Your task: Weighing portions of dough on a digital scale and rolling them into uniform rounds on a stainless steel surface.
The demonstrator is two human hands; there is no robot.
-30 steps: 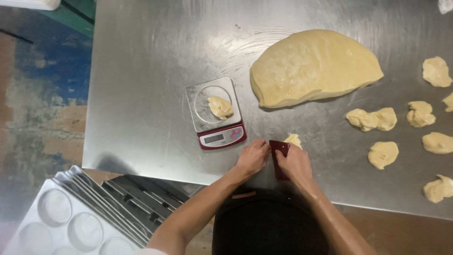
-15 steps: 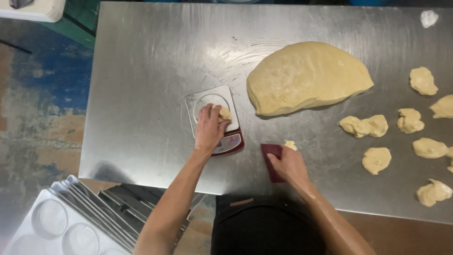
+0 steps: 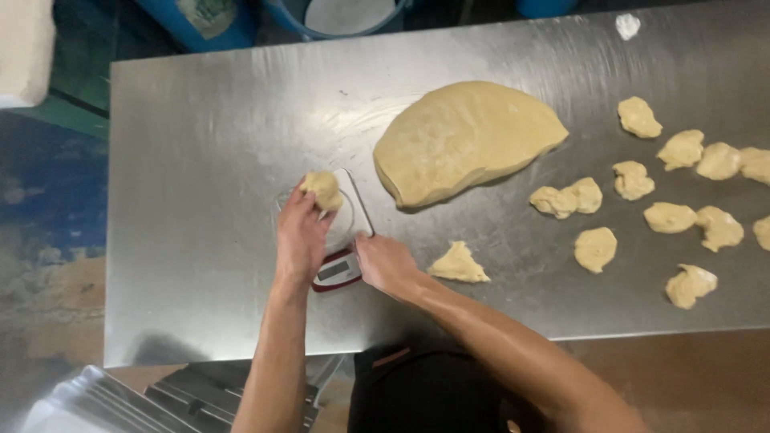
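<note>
Dough lump (image 3: 322, 188), soft, pale, pinched in left hand (image 3: 301, 236) over scale (image 3: 341, 240), right hand (image 3: 385, 263) loosely curled, empty.

scale (image 3: 341, 248) on table (image 3: 200, 160) | dough slab (image 3: 465, 140) right-behind scale | small pieces (image 3: 674, 184) far right

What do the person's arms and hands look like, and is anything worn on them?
Both arms are bare from the lower frame edge up to the hands: no sleeves show on either forearm. The left hand and the right hand wear no gloves, and no watch, bracelet or ring can be seen. The fingers are uncovered too. Below the arms, a dark garment covers the body.
</note>
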